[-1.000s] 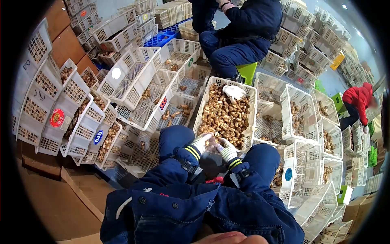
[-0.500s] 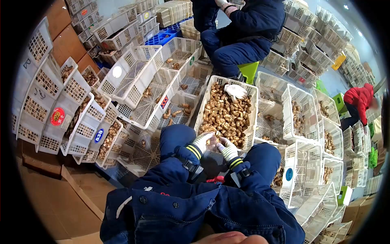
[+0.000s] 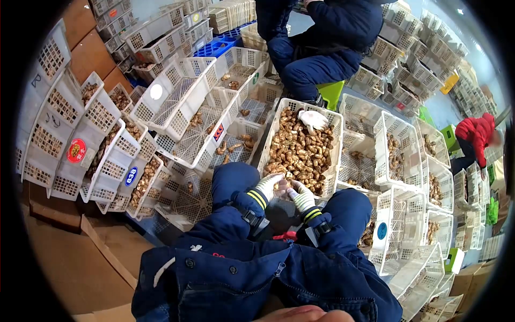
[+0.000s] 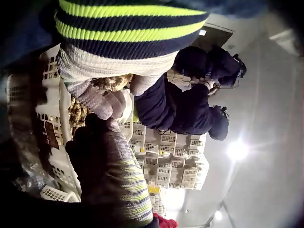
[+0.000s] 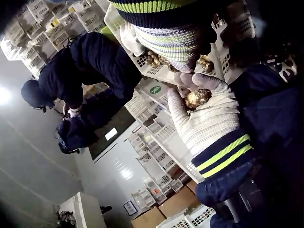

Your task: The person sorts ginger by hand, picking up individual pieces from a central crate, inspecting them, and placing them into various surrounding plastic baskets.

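Observation:
In the head view, a white crate (image 3: 340, 139) full of knobbly brown tubers (image 3: 300, 153) stands just beyond the knees. My left hand (image 3: 268, 186), in a pale knitted glove, is at its near edge. It holds one brown and cream tuber (image 5: 197, 99) between thumb and fingers, as the right wrist view shows. My right hand (image 3: 301, 197), in a striped glove, faces it, its fingertips right beside the left fingers. In the left wrist view, shadow hides most of the right fingers (image 4: 92, 137), and I cannot tell whether they grip anything.
An empty white glove (image 3: 313, 120) lies on the heaped tubers. Perforated crates (image 3: 185, 115) stand on the left, more crates (image 3: 397, 150) on the right. Opposite sits a person in dark clothes (image 3: 322, 59) on a green stool (image 3: 330, 94). Cardboard (image 3: 70, 263) lies at lower left.
The head view has shifted slightly. Both my hands stay together at the crate's near edge, with only slight finger motion. The person opposite has moved their arms a little.

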Tool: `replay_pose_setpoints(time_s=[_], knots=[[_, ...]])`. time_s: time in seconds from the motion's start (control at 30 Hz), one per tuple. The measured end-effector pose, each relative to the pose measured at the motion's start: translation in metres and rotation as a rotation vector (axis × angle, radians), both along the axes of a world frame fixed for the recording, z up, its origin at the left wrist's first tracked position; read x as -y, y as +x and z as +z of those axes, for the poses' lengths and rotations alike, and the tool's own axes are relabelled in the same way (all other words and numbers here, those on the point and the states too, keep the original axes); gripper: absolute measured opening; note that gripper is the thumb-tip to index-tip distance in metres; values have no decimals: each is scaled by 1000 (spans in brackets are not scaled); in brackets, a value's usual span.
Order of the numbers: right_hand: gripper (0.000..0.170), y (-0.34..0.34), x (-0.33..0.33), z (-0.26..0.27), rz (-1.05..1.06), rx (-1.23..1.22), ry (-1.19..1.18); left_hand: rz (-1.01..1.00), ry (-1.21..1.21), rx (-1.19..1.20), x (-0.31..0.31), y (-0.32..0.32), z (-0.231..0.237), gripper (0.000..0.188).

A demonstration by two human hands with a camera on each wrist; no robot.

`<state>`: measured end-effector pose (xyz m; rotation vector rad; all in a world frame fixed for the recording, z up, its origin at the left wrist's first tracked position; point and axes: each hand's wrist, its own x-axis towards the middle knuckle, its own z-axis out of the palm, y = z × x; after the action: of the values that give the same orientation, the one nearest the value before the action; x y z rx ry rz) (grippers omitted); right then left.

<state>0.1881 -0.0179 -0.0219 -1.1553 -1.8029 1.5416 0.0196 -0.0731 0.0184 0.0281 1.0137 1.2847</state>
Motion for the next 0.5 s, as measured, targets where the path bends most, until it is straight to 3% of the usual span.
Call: replay_pose_setpoints(time_s=[0.5], knots=[[44,-1,2,3,0,-72,-82,2,-8,-9,1,1,4,23]])
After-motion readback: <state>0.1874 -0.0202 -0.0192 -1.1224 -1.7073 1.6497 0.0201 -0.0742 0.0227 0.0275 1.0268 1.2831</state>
